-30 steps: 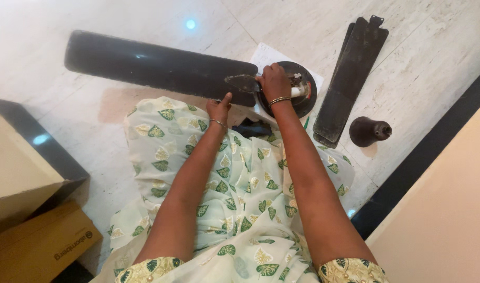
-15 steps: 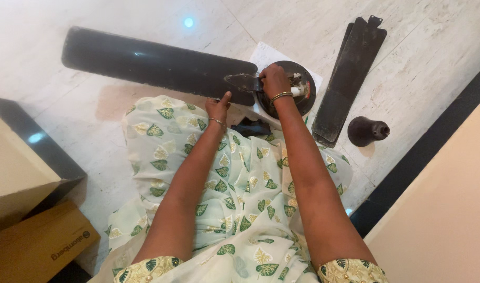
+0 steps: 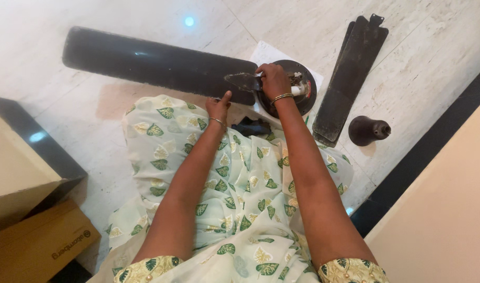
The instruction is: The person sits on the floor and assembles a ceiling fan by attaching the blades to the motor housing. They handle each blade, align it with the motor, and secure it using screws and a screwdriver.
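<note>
A long dark fan blade lies across the pale marble floor, its bracket end meeting a round dark fan motor. My right hand rests on top of the motor where the blade's bracket joins it, fingers curled down; whether it grips a part there is hidden. My left hand touches the near edge of the blade, thumb raised. Both wrists wear bangles. A small dark object lies on my lap's patterned cloth just below the hands.
Two more dark blades lie stacked to the right of the motor. A dark bell-shaped fan cup sits beside them. White paper lies under the motor. Cardboard boxes stand at the left. A dark floor border runs along the right.
</note>
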